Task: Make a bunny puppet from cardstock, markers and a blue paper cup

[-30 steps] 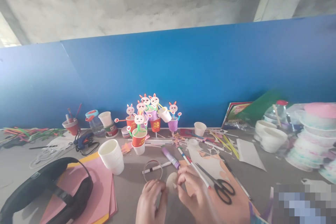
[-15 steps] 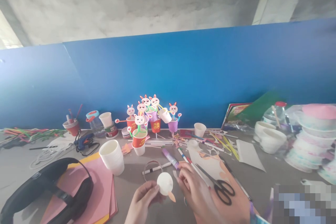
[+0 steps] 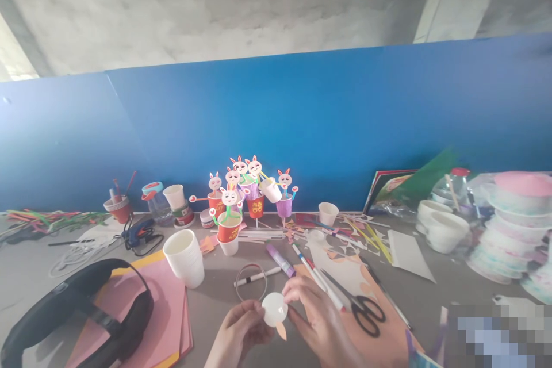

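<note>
My left hand (image 3: pixel 242 325) pinches the left edge of a small white paper disc (image 3: pixel 274 309) between thumb and fingers. A peach-coloured paper ear (image 3: pixel 281 330) sticks out from the disc's lower edge. My right hand (image 3: pixel 314 313) grips the disc's right edge, with fingertips at the upper right and the thumb partly hidden. A pale shiny patch shows on the disc's face. Just beyond the hands lie a ring of tape (image 3: pixel 251 282), a white marker (image 3: pixel 272 272) and a purple glue stick (image 3: pixel 280 260).
Black scissors (image 3: pixel 367 313) lie on peach paper (image 3: pixel 386 351) at the right. Rabbit-faced paper cups (image 3: pixel 228 230) stand near the blue partition (image 3: pixel 302 103). White stacked cups (image 3: pixel 184 259), pink paper (image 3: pixel 166 305) and black headphones (image 3: pixel 64 293) are on the left.
My right hand has moved left onto the disc; the small clear strip at its fingertips is no longer distinct. The disc has shifted slightly right and down.
</note>
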Motion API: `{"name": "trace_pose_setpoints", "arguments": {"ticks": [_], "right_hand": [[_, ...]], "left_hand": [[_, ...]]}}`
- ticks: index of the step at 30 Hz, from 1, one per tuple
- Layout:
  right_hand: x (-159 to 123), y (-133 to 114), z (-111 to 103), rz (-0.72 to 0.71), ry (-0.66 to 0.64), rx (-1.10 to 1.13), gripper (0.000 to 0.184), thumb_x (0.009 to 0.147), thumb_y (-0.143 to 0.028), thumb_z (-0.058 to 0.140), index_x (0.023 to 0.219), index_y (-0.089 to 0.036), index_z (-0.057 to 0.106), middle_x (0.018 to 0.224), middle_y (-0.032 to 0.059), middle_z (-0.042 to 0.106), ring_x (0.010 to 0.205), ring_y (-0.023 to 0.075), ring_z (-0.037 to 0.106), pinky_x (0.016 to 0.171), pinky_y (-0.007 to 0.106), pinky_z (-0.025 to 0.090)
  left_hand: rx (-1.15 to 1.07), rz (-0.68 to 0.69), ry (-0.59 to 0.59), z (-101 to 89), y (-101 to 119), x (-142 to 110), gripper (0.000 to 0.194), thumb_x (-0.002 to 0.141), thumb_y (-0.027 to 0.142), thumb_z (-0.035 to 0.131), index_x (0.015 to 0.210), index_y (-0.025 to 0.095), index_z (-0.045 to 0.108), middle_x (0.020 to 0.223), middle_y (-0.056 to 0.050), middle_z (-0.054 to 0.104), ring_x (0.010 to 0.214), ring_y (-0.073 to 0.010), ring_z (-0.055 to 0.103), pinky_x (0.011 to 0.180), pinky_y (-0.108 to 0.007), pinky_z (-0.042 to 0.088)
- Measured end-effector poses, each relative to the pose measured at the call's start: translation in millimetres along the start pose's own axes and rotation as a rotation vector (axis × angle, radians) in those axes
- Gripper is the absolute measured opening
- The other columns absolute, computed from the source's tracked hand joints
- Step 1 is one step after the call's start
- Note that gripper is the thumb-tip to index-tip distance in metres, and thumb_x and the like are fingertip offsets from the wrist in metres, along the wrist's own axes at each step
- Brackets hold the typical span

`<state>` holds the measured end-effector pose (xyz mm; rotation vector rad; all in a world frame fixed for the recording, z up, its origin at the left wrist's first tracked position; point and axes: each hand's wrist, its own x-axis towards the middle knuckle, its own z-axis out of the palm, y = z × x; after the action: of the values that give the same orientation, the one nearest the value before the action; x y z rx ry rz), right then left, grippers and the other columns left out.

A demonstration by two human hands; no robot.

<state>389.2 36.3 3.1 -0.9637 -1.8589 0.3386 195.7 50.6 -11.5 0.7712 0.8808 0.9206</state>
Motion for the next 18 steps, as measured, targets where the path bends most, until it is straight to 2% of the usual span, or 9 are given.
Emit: {"name": "trace_pose_setpoints", "arguments": {"ticks": [2,4,7,9,11,13,15,18], "right_hand": [[-0.3,1.6,1.0,-0.020,-0.010,0.001,0.019,0.090,-0.006,0.051,0.092,-0.025,0.054,0.093,0.0021,0.066,0.086,0.0170,0.064,0.076,0.026,0.051],[-1.4,3.2,2.4,-0.020,-0.008,-0.007,0.020,0.090,-0.006,0.050,0.092,-0.025,0.054,0.092,0.0018,0.065,0.085,0.0167,0.064,0.075,0.025,0.050],[-4.4,6.0,6.0,0.012,-0.007,0.023,0.018,0.090,-0.007,0.050,0.090,-0.025,0.053,0.088,0.0008,0.064,0.082,0.0160,0.063,0.074,0.025,0.049],[-6.5,7.5,9.1,0.054,-0.016,0.057,0.016,0.090,-0.009,0.052,0.088,-0.025,0.053,0.087,0.0003,0.064,0.081,0.0155,0.064,0.073,0.024,0.048],[-7.6,8.2,11.3,0.107,-0.037,0.086,0.012,0.090,-0.013,0.055,0.086,-0.024,0.053,0.085,0.0000,0.064,0.079,0.0154,0.064,0.072,0.023,0.048],[-7.2,8.7,11.2,0.167,-0.058,0.108,0.008,0.091,-0.019,0.057,0.085,-0.024,0.055,0.083,0.0002,0.065,0.078,0.0158,0.065,0.072,0.024,0.049],[-5.3,9.9,8.0,0.254,-0.042,0.090,0.007,0.093,-0.027,0.054,0.087,-0.024,0.056,0.083,0.0009,0.067,0.077,0.0166,0.066,0.071,0.024,0.050],[-1.6,13.3,-1.7,0.453,-0.081,-0.167,0.015,0.096,-0.032,0.045,0.094,-0.024,0.057,0.080,0.0015,0.068,0.073,0.0182,0.066,0.065,0.026,0.048]], "left_hand": [[0.093,0.108,0.020,-0.5,-0.1,-3.3,0.043,0.069,0.056,0.079,0.069,0.015,0.066,0.062,-0.002,0.063,0.061,-0.0148,0.058,0.064,-0.025,0.046],[0.243,0.318,0.059,0.5,-0.6,-8.1,0.038,0.078,0.055,0.072,0.082,0.017,0.068,0.066,0.000,0.060,0.065,-0.0145,0.056,0.067,-0.025,0.046],[0.465,0.691,0.119,4.3,-3.0,-14.4,0.031,0.088,0.048,0.062,0.104,0.022,0.065,0.084,-0.003,0.062,0.072,-0.0166,0.059,0.071,-0.027,0.048],[0.565,0.837,0.150,6.8,-4.8,-15.9,0.022,0.091,0.042,0.059,0.102,0.024,0.063,0.095,-0.005,0.062,0.074,-0.0168,0.060,0.074,-0.028,0.049],[0.622,0.857,0.159,7.5,-5.7,-15.3,0.017,0.093,0.038,0.056,0.089,0.023,0.063,0.091,-0.004,0.062,0.074,-0.0166,0.060,0.074,-0.027,0.048],[0.627,0.788,0.170,5.7,-5.4,-13.9,0.022,0.093,0.038,0.056,0.079,0.022,0.061,0.079,-0.002,0.060,0.072,-0.0165,0.058,0.071,-0.025,0.046],[0.565,0.679,0.200,2.1,-4.0,-12.5,0.028,0.091,0.045,0.059,0.077,0.021,0.060,0.073,0.000,0.058,0.069,-0.0161,0.057,0.068,-0.023,0.045],[0.445,0.524,0.236,-3.9,-1.3,-11.3,0.039,0.083,0.058,0.065,0.078,0.019,0.060,0.071,0.000,0.059,0.066,-0.0156,0.056,0.064,-0.022,0.045]]}}
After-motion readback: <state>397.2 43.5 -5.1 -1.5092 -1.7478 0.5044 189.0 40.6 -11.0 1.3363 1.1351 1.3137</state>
